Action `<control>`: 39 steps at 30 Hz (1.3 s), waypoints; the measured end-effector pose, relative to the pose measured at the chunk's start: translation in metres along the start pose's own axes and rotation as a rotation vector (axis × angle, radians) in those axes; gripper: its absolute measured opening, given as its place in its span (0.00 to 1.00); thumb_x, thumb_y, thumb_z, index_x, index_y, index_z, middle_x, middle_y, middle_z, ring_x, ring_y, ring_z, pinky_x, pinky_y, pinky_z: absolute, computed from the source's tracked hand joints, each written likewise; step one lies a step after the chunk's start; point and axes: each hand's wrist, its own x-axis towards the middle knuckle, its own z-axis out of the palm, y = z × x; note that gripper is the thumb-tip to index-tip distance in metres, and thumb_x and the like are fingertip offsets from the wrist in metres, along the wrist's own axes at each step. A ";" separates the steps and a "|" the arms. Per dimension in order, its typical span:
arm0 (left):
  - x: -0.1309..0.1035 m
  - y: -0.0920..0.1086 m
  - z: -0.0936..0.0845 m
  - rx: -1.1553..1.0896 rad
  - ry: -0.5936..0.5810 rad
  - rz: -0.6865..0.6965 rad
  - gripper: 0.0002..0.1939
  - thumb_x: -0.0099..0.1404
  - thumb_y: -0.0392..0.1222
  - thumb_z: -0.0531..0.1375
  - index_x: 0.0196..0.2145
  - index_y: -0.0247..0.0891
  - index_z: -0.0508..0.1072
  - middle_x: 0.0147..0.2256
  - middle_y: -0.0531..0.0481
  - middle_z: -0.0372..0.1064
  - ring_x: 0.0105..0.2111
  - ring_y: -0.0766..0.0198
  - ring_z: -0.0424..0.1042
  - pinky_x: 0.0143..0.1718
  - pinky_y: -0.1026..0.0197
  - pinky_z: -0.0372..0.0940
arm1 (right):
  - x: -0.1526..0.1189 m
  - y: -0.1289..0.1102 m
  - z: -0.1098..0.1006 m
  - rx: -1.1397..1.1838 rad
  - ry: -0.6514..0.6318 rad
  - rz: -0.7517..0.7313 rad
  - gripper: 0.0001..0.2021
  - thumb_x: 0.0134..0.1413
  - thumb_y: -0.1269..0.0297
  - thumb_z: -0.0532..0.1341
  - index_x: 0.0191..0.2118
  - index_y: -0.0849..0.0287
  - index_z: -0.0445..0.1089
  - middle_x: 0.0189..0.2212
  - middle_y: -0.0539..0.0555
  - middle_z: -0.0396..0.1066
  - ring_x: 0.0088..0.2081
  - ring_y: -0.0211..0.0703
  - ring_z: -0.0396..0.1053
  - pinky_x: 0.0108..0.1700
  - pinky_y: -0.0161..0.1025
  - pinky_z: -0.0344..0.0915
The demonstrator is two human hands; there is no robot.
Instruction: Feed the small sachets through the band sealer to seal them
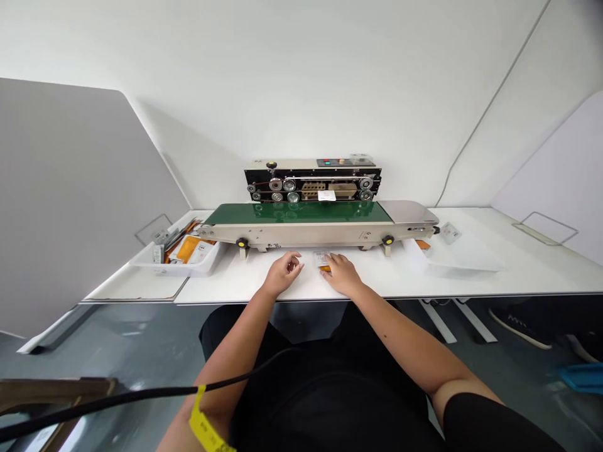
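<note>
My right hand rests on a small flat packet, grey with print and orange at its lower edge. Fingers and thumb are on the packet's right side and cover part of it. To the left, my left hand hovers at the table with loosely curled fingers, thumb and fingertips apart, nothing between them. Just beyond both hands stands a band sealing machine with a green conveyor belt. A small white piece shows at the sealing head, above the belt.
A white bin full of orange and grey packets stands at left. Another white bin is at right, with an orange packet and a grey packet by it. A black cable crosses my left arm.
</note>
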 end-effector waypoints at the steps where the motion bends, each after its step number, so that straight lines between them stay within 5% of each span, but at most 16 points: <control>1: 0.000 0.000 0.000 0.010 -0.012 -0.003 0.13 0.69 0.46 0.59 0.48 0.40 0.68 0.31 0.52 0.71 0.28 0.66 0.67 0.32 0.63 0.63 | 0.002 0.001 0.002 0.005 -0.012 -0.022 0.27 0.63 0.58 0.57 0.65 0.59 0.62 0.61 0.61 0.65 0.59 0.57 0.60 0.59 0.51 0.58; 7: 0.002 -0.001 -0.001 0.117 -0.022 0.039 0.11 0.69 0.44 0.59 0.48 0.40 0.70 0.36 0.49 0.72 0.31 0.64 0.69 0.35 0.61 0.66 | 0.008 -0.002 0.003 -0.076 0.157 -0.138 0.21 0.62 0.72 0.56 0.59 0.53 0.70 0.54 0.57 0.71 0.55 0.55 0.61 0.65 0.59 0.45; 12: 0.004 0.003 0.000 0.257 0.048 0.200 0.24 0.64 0.44 0.64 0.57 0.42 0.67 0.60 0.39 0.62 0.58 0.50 0.64 0.54 0.49 0.66 | 0.013 -0.002 0.001 -0.078 0.203 -0.312 0.21 0.63 0.72 0.56 0.61 0.56 0.70 0.47 0.61 0.72 0.49 0.54 0.62 0.53 0.49 0.59; 15: 0.005 0.002 0.001 0.272 -0.027 0.276 0.24 0.65 0.37 0.64 0.58 0.42 0.68 0.56 0.42 0.68 0.57 0.51 0.66 0.59 0.46 0.61 | 0.017 0.000 0.001 -0.006 0.171 -0.474 0.20 0.64 0.72 0.58 0.59 0.52 0.71 0.45 0.58 0.73 0.48 0.52 0.63 0.50 0.47 0.60; 20: 0.006 -0.010 0.005 0.258 -0.035 0.308 0.14 0.68 0.32 0.58 0.49 0.41 0.76 0.44 0.45 0.76 0.46 0.55 0.73 0.51 0.50 0.67 | 0.020 0.007 0.003 0.291 0.179 -0.589 0.17 0.66 0.70 0.55 0.57 0.54 0.71 0.45 0.57 0.74 0.46 0.48 0.67 0.51 0.46 0.64; 23: 0.007 -0.019 0.006 0.306 0.074 0.196 0.12 0.69 0.33 0.56 0.46 0.40 0.78 0.41 0.45 0.77 0.43 0.56 0.74 0.48 0.52 0.69 | 0.017 0.011 0.002 0.448 0.232 -0.516 0.15 0.67 0.66 0.56 0.55 0.54 0.73 0.43 0.56 0.76 0.45 0.48 0.70 0.51 0.46 0.66; 28: 0.007 -0.015 0.007 0.437 0.122 0.030 0.13 0.68 0.35 0.58 0.47 0.39 0.79 0.43 0.41 0.76 0.44 0.51 0.73 0.51 0.48 0.67 | 0.010 0.012 -0.001 0.689 0.265 -0.099 0.20 0.62 0.59 0.61 0.59 0.51 0.68 0.46 0.54 0.76 0.45 0.46 0.73 0.49 0.44 0.69; 31: 0.005 -0.001 0.004 0.418 0.033 0.102 0.25 0.63 0.41 0.65 0.57 0.41 0.73 0.54 0.40 0.71 0.55 0.46 0.67 0.59 0.43 0.60 | 0.011 0.007 -0.007 0.833 0.162 0.028 0.23 0.58 0.56 0.63 0.58 0.54 0.68 0.43 0.53 0.76 0.40 0.44 0.74 0.44 0.40 0.70; 34: 0.001 0.010 -0.001 0.219 -0.104 0.209 0.37 0.64 0.48 0.65 0.67 0.44 0.59 0.60 0.40 0.65 0.59 0.48 0.64 0.61 0.45 0.58 | 0.013 0.001 -0.014 0.864 -0.096 0.005 0.20 0.55 0.55 0.64 0.52 0.57 0.73 0.35 0.52 0.76 0.31 0.40 0.72 0.33 0.36 0.67; 36: 0.000 0.012 -0.004 0.077 -0.162 0.220 0.36 0.67 0.49 0.62 0.69 0.44 0.56 0.59 0.40 0.66 0.56 0.52 0.67 0.57 0.49 0.63 | 0.016 -0.004 -0.019 0.856 -0.269 -0.026 0.17 0.54 0.55 0.65 0.46 0.58 0.76 0.28 0.49 0.73 0.24 0.36 0.67 0.27 0.33 0.62; 39: 0.001 0.009 -0.006 -0.018 -0.205 0.206 0.24 0.71 0.47 0.59 0.62 0.42 0.67 0.51 0.41 0.73 0.49 0.55 0.71 0.52 0.52 0.67 | 0.019 -0.009 -0.022 0.884 -0.407 -0.027 0.16 0.52 0.52 0.66 0.41 0.59 0.76 0.22 0.46 0.68 0.20 0.34 0.61 0.23 0.32 0.56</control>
